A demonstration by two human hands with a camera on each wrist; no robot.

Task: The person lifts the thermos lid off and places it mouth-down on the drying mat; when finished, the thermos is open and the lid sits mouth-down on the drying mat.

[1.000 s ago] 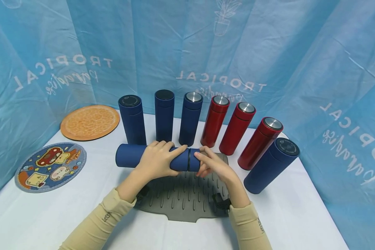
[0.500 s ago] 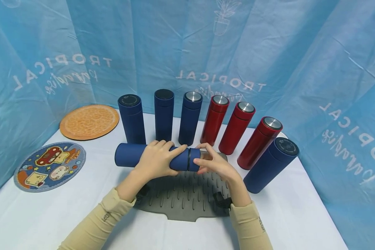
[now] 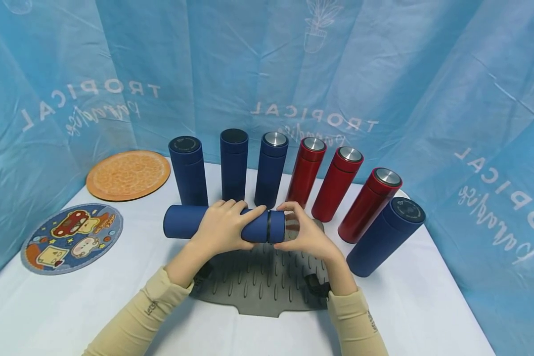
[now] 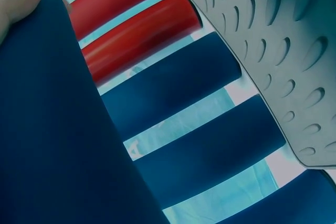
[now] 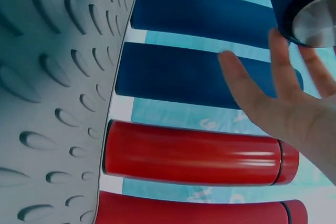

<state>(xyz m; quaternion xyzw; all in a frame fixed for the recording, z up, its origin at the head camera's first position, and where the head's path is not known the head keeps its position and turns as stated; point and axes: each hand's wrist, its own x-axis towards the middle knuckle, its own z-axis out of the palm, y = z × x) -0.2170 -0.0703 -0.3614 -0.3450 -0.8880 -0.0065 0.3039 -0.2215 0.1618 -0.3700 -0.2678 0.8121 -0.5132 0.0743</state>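
Observation:
My left hand (image 3: 224,225) grips a dark blue thermos flask (image 3: 184,221) round its middle, held sideways over the grey mat. In the left wrist view this flask (image 4: 58,119) fills the left side, with a thumb (image 4: 26,1) against it near the dark ring. My right hand (image 3: 309,235) is at the flask's lid (image 3: 277,226), thumb and fingers spread wide around it. The right wrist view shows the lid's silver top (image 5: 317,22), the fingertips (image 5: 279,40) at its rim and one digit standing apart from it.
Beyond the hands, upright flasks form an arc: blue ones (image 3: 233,163) left, red ones (image 3: 338,183) right of them, and a blue flask (image 3: 384,237) far right. A ridged grey mat (image 3: 258,287) lies below. An orange round mat (image 3: 129,175) and a cartoon mat (image 3: 73,237) lie left.
The fingers of my right hand have loosened and spread around the lid, the thumb moving down to its lower edge. The left hand and flask stay nearly in place.

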